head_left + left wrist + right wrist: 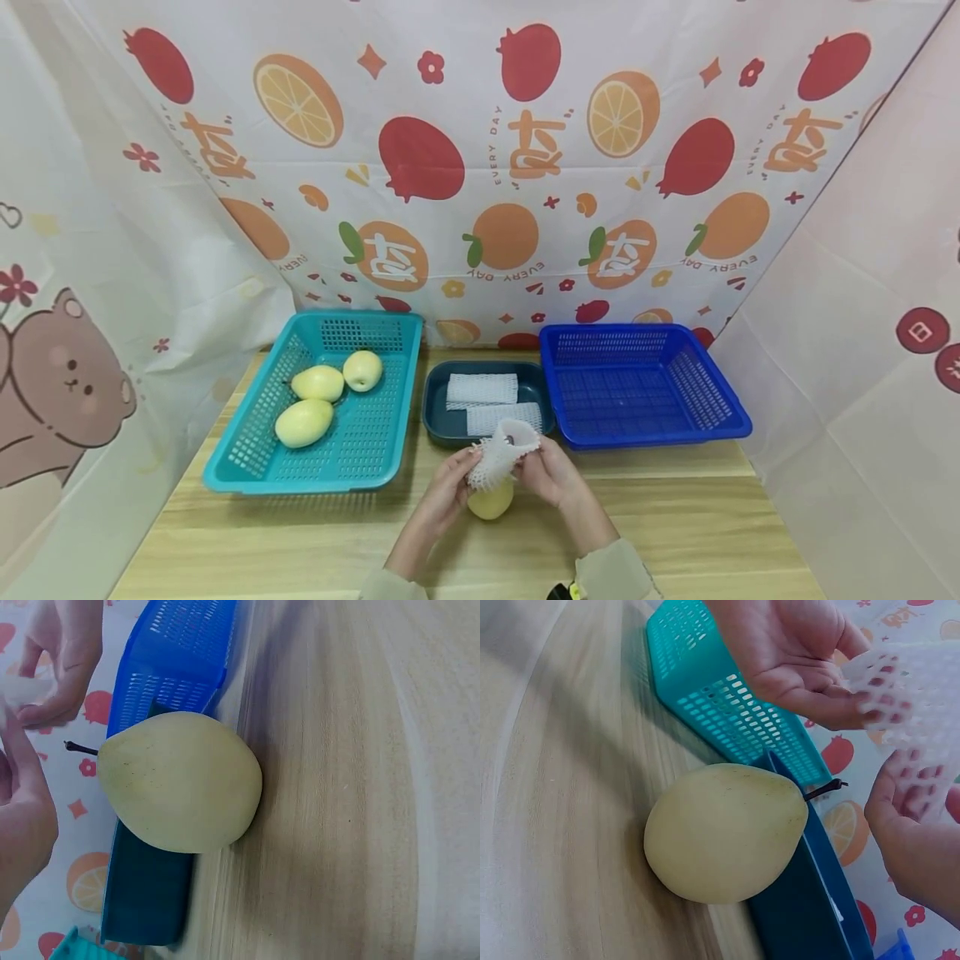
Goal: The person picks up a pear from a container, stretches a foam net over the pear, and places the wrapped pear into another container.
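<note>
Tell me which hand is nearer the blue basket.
Right. The right hand holds the foam net just in front of the blue basket; the left hand holds the net's far side.

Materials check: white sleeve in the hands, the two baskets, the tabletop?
White sleeve: looks like soft foam netting, matte, with open diamond mesh, pinched by the left hand and right hand. Teal basket and blue basket: probably moulded plastic, slightly glossy, perforated walls. Tabletop: pale wood grain; solid wood or laminate, cannot tell.

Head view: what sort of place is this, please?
Probably a staged fruit-packing table, not a shop: a fruit-print cloth backdrop, a teal basket of pears, an empty blue basket, and both hands holding a foam net.
</note>
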Demonstrator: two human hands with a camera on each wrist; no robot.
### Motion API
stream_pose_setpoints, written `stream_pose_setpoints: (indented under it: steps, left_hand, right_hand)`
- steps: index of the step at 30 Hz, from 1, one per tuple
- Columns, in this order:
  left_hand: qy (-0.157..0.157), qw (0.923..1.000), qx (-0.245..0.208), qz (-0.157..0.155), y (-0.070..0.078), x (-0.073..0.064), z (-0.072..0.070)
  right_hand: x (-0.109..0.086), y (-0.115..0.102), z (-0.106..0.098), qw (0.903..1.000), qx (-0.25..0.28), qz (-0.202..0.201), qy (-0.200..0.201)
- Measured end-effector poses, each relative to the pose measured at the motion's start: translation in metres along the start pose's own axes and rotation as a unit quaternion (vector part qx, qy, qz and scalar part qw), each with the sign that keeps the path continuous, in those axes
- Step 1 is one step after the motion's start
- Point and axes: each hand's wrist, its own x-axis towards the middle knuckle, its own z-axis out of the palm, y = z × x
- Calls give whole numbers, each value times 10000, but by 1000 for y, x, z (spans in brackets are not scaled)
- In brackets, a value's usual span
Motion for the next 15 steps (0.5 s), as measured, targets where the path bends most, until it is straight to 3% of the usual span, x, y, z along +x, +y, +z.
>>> stream_pose_setpoints:
  steps: [3,6,10,15]
  left_hand:
    - [647,9977,126,157,-2,3,1]
    - [1147,9922,463,151,-6,5,-1]
    - [1737,9786,1100,114,-17,4,-5]
    - [2368,9556,1750,154,-33,2,-8]
  right_hand:
    - [3,2,-1,9988,-137,49,462]
    - [5,9,-4,9899,-796,-58,1169]
    - [6,24,-11,9602,-1897,11,2051]
    - [4,38,-17,9231,-2752,204,2678]
